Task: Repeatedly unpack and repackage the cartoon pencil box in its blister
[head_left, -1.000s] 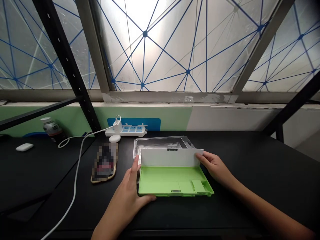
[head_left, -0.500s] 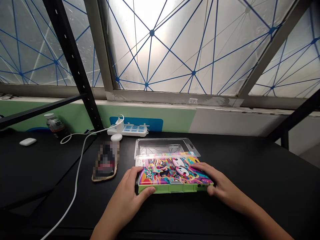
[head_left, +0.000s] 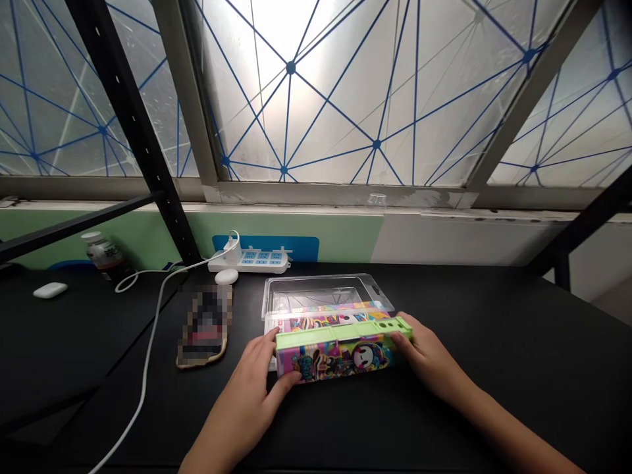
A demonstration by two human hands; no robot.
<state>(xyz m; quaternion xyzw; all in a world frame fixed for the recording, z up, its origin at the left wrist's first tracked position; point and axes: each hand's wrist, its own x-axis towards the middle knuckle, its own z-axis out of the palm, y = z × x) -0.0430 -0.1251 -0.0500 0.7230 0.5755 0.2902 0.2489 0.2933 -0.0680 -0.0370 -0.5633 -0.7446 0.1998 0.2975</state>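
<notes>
A bright cartoon-printed pencil case with lime-green sides is tilted up, its long green edge facing upward and a printed face toward me. My left hand grips its left end, thumb on the front and fingers behind. At the other end my right hand holds the case with the thumb on the near side; some fingers are hidden behind it. Behind and partly under the case lies a colourful printed card or sheet, mostly covered. A clear plastic package shell rests just beyond, overlapping the print.
To the left lies a phone, its screen blurred. A white power strip with a plugged charger stands at the back, its white cable running forward. Small white cases, a bottle and black shelf posts are around the black desk.
The pencil case has been turned from lying nearly flat to tilted, its green side now upward. My right hand has shifted with its right end, uncovering the print behind. The view moved slightly.
</notes>
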